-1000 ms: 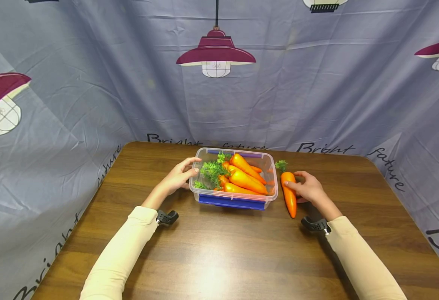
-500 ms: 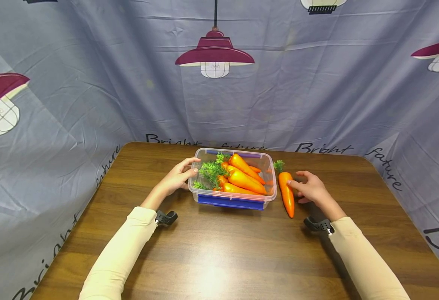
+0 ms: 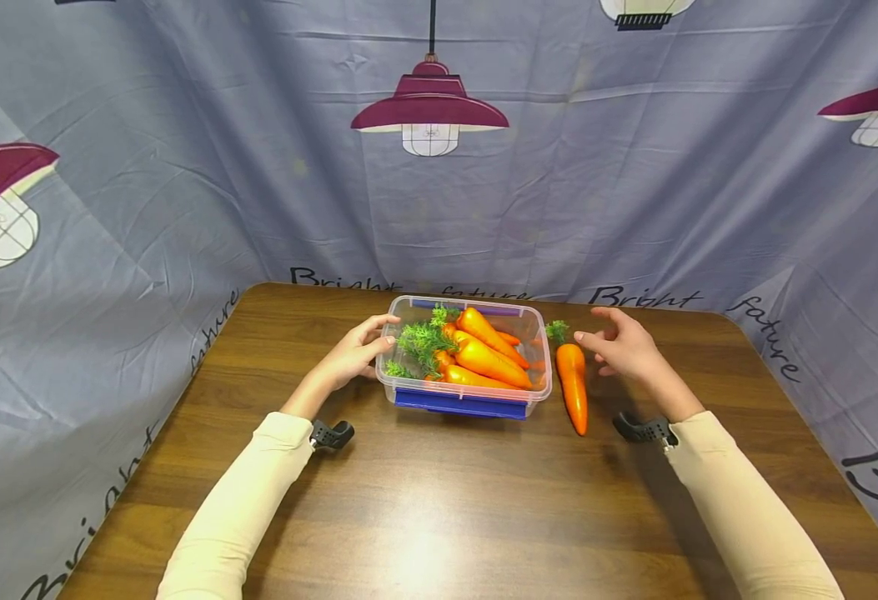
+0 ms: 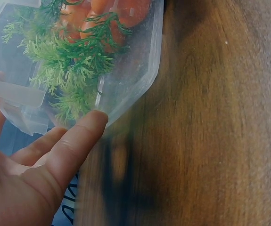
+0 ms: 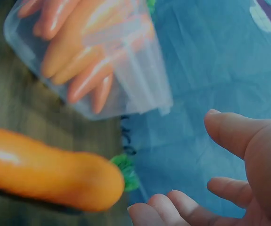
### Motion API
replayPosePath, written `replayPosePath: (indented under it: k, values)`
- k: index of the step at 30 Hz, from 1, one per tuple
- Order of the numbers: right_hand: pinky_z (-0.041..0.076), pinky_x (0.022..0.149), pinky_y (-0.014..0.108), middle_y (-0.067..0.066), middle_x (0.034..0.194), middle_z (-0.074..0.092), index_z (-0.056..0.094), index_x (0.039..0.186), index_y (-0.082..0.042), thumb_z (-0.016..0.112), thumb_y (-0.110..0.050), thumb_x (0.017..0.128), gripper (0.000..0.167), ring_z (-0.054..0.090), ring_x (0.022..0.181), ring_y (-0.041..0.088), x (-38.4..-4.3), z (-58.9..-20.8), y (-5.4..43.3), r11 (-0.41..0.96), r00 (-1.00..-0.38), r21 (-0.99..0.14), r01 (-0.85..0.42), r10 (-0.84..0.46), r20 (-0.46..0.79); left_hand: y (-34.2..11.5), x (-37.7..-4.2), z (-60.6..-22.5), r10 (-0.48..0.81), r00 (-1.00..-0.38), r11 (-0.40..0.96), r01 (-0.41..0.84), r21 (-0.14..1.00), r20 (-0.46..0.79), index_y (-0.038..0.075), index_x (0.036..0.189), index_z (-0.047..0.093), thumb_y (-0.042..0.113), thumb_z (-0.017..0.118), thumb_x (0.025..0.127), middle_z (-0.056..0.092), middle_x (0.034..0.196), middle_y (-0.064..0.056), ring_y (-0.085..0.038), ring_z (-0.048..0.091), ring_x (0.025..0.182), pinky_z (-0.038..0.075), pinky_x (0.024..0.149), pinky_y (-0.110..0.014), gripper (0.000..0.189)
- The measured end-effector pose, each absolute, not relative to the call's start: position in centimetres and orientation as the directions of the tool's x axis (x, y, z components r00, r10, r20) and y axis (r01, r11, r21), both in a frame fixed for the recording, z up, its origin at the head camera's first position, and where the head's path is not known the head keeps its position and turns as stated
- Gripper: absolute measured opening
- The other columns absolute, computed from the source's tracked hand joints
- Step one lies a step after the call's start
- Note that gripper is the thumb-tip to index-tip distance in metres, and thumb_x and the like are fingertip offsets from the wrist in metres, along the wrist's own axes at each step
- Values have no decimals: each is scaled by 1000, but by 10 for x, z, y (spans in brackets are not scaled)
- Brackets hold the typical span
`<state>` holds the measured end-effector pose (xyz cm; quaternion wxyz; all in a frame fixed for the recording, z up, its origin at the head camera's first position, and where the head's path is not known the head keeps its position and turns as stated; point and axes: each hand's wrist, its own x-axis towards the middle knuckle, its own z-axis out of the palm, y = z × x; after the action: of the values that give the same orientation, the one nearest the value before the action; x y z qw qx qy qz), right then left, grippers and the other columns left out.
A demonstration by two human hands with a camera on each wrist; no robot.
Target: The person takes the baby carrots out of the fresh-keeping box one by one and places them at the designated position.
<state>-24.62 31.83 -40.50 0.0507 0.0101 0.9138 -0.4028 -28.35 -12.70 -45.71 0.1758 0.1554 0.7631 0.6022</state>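
Note:
A clear plastic box (image 3: 463, 388) with blue clips stands on the wooden table and holds several orange carrots (image 3: 493, 360) with green leafy tops (image 3: 422, 337). My left hand (image 3: 354, 354) touches the box's left end; in the left wrist view the fingers look fairly straight and the thumb lies against the clear wall. One loose carrot (image 3: 574, 390) lies to the right of the box, its leaves toward the back. Just right of and above this carrot is my right hand (image 3: 626, 346), holding nothing, its fingers loosely spread. A gap separates it from the carrot in the right wrist view.
The brown wooden table (image 3: 423, 500) reaches back to a grey-blue curtain (image 3: 303, 167) printed with lamps and lettering. Black wrist mounts (image 3: 332, 435) sit at both cuffs.
My right hand has let go of the loose carrot and drawn back from it, up and to the right. The loose carrot now lies by itself. My left hand stays at the box.

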Motion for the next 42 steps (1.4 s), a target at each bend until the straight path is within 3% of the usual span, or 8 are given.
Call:
replayPosePath:
  k: [11, 15, 20, 24, 29, 35, 42]
  values:
    - [64, 70, 42, 24, 120, 63, 36, 156, -8, 67, -40, 98, 73, 67, 96, 38, -260, -381, 277, 726, -984, -685, -66, -162, -77, -130, -283, -457, 446, -891, 222, 18, 975, -85, 9, 156, 34, 21, 49, 108, 41, 149, -32, -50, 55, 126, 65, 77, -44, 51]
    - [62, 67, 39, 23, 117, 66, 40, 154, -8, 67, -36, 98, 68, 68, 86, 37, -263, -377, 263, 732, -976, -668, -136, -214, -36, -129, -283, -457, 447, -891, 221, 17, 975, -85, 9, 156, 33, 21, 49, 108, 42, 149, -32, -49, 55, 126, 65, 77, -43, 52]
    - [61, 67, 35, 22, 116, 68, 42, 153, -9, 69, -31, 98, 65, 72, 78, 27, -270, -375, 249, 716, -961, -667, -206, -275, 1, -130, -283, -455, 442, -893, 221, 13, 975, -88, 10, 156, 35, 21, 49, 108, 43, 147, -32, -50, 56, 124, 65, 75, -42, 51]
    - [64, 72, 41, 21, 117, 67, 42, 153, -12, 70, -33, 98, 65, 72, 79, 27, -279, -375, 237, 708, -952, -676, -205, -304, -29, -131, -283, -455, 442, -893, 222, 13, 975, -89, 10, 156, 35, 21, 49, 108, 44, 147, -32, -49, 57, 123, 65, 74, -42, 51]
    - [60, 82, 46, 19, 117, 69, 45, 151, -12, 68, -36, 98, 63, 70, 100, 35, -290, -377, 220, 743, -937, -630, -225, -343, -69, -132, -283, -456, 448, -889, 217, 6, 976, -94, 11, 156, 34, 22, 48, 108, 42, 149, -31, -49, 55, 126, 64, 77, -42, 51]
    - [58, 77, 38, 22, 124, 67, 46, 151, -11, 65, -36, 99, 61, 68, 101, 33, -302, -382, 207, 789, -914, -568, -235, -377, -147, -129, -283, -455, 442, -890, 215, -16, 976, -112, 12, 155, 35, 22, 49, 108, 39, 153, -31, -49, 51, 132, 64, 78, -44, 50]
    - [60, 76, 41, 26, 136, 61, 47, 151, -12, 62, -33, 101, 55, 68, 103, 37, -313, -384, 197, 803, -880, -557, -210, -404, -251, -127, -284, -457, 448, -888, 214, -1, 977, -99, 11, 156, 34, 22, 49, 108, 40, 151, -31, -49, 54, 129, 64, 79, -46, 51]
